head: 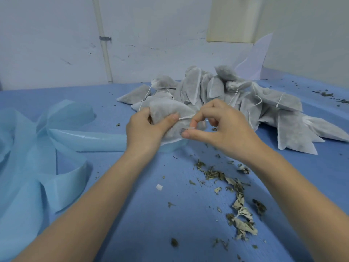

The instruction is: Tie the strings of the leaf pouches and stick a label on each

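Left hand [145, 127] fingers grip a pouch [170, 118] above the blue tabletop [151, 214]; right hand [221, 125] fingers pinch its string [187, 117] and a small label [187, 128].

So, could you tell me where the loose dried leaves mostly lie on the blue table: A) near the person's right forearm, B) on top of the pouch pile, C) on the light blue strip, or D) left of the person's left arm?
A: the dried leaves are scattered on the blue table beside the right forearm.
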`<state>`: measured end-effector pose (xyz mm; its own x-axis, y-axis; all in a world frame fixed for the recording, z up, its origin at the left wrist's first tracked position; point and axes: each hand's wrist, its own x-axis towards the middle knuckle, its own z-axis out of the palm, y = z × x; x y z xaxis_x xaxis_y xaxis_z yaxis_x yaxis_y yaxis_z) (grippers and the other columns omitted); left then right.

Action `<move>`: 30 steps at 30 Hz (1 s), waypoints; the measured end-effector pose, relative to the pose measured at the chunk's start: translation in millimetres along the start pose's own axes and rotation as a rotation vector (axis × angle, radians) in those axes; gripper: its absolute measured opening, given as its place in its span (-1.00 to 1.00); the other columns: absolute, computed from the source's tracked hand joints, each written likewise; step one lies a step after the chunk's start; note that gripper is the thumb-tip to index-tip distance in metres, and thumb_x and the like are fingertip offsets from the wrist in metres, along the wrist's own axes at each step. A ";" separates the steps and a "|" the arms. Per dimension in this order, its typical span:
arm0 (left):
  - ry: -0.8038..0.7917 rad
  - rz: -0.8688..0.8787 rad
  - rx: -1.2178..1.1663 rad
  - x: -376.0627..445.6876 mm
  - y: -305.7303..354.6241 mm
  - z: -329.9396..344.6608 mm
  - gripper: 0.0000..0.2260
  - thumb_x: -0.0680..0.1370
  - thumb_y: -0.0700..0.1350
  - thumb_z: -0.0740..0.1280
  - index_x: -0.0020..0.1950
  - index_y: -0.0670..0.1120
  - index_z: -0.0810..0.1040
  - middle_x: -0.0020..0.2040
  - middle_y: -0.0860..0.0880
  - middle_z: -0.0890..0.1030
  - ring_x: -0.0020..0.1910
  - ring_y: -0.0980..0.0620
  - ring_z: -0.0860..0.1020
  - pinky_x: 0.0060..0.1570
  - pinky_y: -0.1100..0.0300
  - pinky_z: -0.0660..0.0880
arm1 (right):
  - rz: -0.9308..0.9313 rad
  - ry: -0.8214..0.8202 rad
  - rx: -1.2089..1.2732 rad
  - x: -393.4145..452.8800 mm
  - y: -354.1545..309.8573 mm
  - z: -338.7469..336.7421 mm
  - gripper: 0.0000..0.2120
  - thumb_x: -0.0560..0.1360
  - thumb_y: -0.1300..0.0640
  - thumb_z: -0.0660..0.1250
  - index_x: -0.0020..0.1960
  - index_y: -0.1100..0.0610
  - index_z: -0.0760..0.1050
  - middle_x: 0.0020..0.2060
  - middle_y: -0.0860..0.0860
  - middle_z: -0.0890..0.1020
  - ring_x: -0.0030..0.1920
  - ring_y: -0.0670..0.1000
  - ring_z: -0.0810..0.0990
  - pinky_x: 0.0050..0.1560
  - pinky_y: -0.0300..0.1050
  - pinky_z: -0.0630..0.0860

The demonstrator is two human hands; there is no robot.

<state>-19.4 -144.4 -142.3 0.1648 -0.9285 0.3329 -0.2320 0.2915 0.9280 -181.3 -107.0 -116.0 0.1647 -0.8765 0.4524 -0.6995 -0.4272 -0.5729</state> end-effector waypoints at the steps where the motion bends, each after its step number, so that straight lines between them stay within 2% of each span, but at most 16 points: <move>1: -0.032 0.015 -0.003 -1.3 1.3 0.2 -0.77 0.36 -0.01 0.52 -0.24 -0.15 0.59 -0.45 0.13 0.48 -0.43 0.17 0.40 -0.38 0.30 0.32 | -0.013 0.020 -0.002 0.5 -0.4 -0.3 -0.84 0.32 -0.02 0.54 -0.26 -0.06 0.56 -0.20 -0.18 0.41 -0.22 -0.39 0.37 -0.12 -0.50 0.28; 3: -0.096 0.043 -0.035 -3.0 3.0 0.7 -0.78 0.35 -0.05 0.53 -0.25 -0.17 0.60 -0.45 0.12 0.48 -0.44 0.20 0.37 -0.41 0.35 0.29 | -0.018 0.053 -0.023 1.9 0.9 -2.0 -0.84 0.33 -0.01 0.53 -0.23 -0.04 0.56 -0.21 -0.18 0.38 -0.21 -0.44 0.35 -0.12 -0.51 0.26; 5: -0.170 0.070 -0.069 -5.1 5.0 1.2 -0.75 0.36 -0.04 0.52 -0.17 -0.22 0.63 -0.35 0.01 0.54 -0.35 0.16 0.41 -0.33 0.29 0.33 | -0.004 0.072 -0.032 2.9 3.3 -4.6 -0.85 0.33 -0.02 0.53 -0.23 -0.06 0.55 -0.20 -0.18 0.36 -0.21 -0.46 0.33 -0.12 -0.54 0.25; 8: -0.252 0.083 -0.098 -7.7 6.9 1.2 -0.90 0.40 -0.10 0.49 -0.23 -0.09 0.63 -0.46 0.19 0.53 -0.45 0.30 0.42 -0.41 0.46 0.31 | 0.012 0.072 -0.003 3.2 6.0 -6.3 -0.84 0.32 -0.03 0.53 -0.24 -0.09 0.54 -0.14 -0.20 0.38 -0.16 -0.43 0.34 -0.10 -0.55 0.26; 10: -0.291 0.078 -0.119 -8.8 7.9 0.3 -0.91 0.44 -0.17 0.45 -0.24 -0.04 0.60 -0.50 0.22 0.53 -0.48 0.31 0.45 -0.44 0.50 0.31 | 0.029 0.077 0.027 3.6 8.2 -5.3 -0.84 0.33 -0.03 0.53 -0.23 -0.09 0.54 -0.05 -0.17 0.44 -0.11 -0.34 0.39 -0.08 -0.52 0.29; 11: -0.311 0.064 -0.151 -8.8 9.0 -0.1 -0.92 0.46 -0.19 0.42 -0.22 -0.04 0.61 -0.45 0.20 0.58 -0.42 0.30 0.50 -0.37 0.47 0.37 | 0.038 0.087 0.044 3.9 9.5 -4.2 -0.83 0.33 -0.03 0.53 -0.21 -0.08 0.54 -0.01 -0.14 0.48 -0.08 -0.30 0.42 -0.06 -0.49 0.32; 13: -0.351 0.014 -0.248 -8.3 10.0 -0.9 -0.95 0.46 -0.21 0.42 -0.12 -0.09 0.65 -0.22 0.05 0.69 -0.19 0.13 0.63 -0.13 0.27 0.52 | 0.057 0.113 0.101 4.3 11.6 -2.3 -0.80 0.35 0.00 0.52 -0.14 -0.08 0.51 0.03 -0.12 0.56 -0.03 -0.24 0.50 0.05 -0.35 0.43; 15: -0.359 -0.006 -0.294 -9.5 12.5 -0.3 -0.79 0.35 -0.14 0.50 -0.05 -0.16 0.65 -0.07 -0.15 0.69 -0.05 -0.04 0.64 0.01 0.07 0.51 | 0.093 0.124 0.227 4.0 13.4 -0.3 -0.67 0.36 0.03 0.53 0.00 -0.10 0.43 0.00 -0.14 0.61 -0.04 -0.21 0.57 0.02 -0.26 0.52; 17: -0.353 0.009 -0.259 -12.2 13.7 2.3 -0.66 0.28 -0.13 0.57 0.01 -0.17 0.64 -0.05 -0.15 0.68 -0.03 -0.03 0.65 0.00 0.08 0.54 | 0.129 0.129 0.336 3.6 14.8 1.2 -0.64 0.36 0.05 0.52 0.03 -0.13 0.41 -0.08 -0.13 0.66 -0.10 -0.17 0.62 -0.04 -0.22 0.56; 19: -0.319 0.029 -0.211 -13.6 13.1 5.0 -0.67 0.31 -0.22 0.54 0.04 -0.16 0.61 -0.07 -0.05 0.69 -0.07 0.05 0.65 -0.07 0.22 0.58 | 0.145 0.124 0.455 4.0 15.5 3.1 -0.74 0.39 0.08 0.50 0.00 -0.09 0.50 -0.12 -0.10 0.67 -0.11 -0.11 0.64 -0.04 -0.15 0.57; 22: -0.293 0.028 -0.179 -15.3 11.0 7.9 -0.69 0.32 -0.29 0.53 0.03 -0.18 0.60 -0.11 -0.02 0.68 -0.16 0.13 0.64 -0.19 0.33 0.56 | 0.137 0.157 0.543 4.5 15.2 7.4 -0.89 0.43 0.09 0.46 -0.06 0.01 0.58 -0.20 -0.13 0.67 -0.17 -0.20 0.62 -0.12 -0.31 0.53; 26: -0.316 0.006 -0.217 -16.9 9.9 9.9 -0.73 0.32 -0.32 0.51 -0.03 -0.15 0.62 -0.10 -0.06 0.70 -0.12 0.04 0.66 -0.10 0.21 0.58 | 0.159 0.288 0.528 3.9 15.6 13.8 -0.91 0.38 0.06 0.51 -0.14 0.01 0.64 -0.27 -0.13 0.68 -0.20 -0.21 0.61 -0.17 -0.35 0.51; 30: -0.318 -0.030 -0.292 -16.2 10.2 13.0 -0.79 0.33 -0.33 0.49 -0.10 -0.11 0.64 -0.15 -0.05 0.71 -0.16 0.02 0.67 -0.16 0.22 0.59 | 0.167 0.326 0.486 4.0 17.3 17.5 -0.96 0.42 0.01 0.47 -0.15 -0.04 0.65 -0.26 -0.14 0.69 -0.18 -0.18 0.62 -0.09 -0.23 0.55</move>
<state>-36.9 -129.4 -140.4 -0.1469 -0.9489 0.2794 0.0565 0.2740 0.9601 -180.6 -121.9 -136.0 -0.1946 -0.8599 0.4719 -0.2878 -0.4098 -0.8656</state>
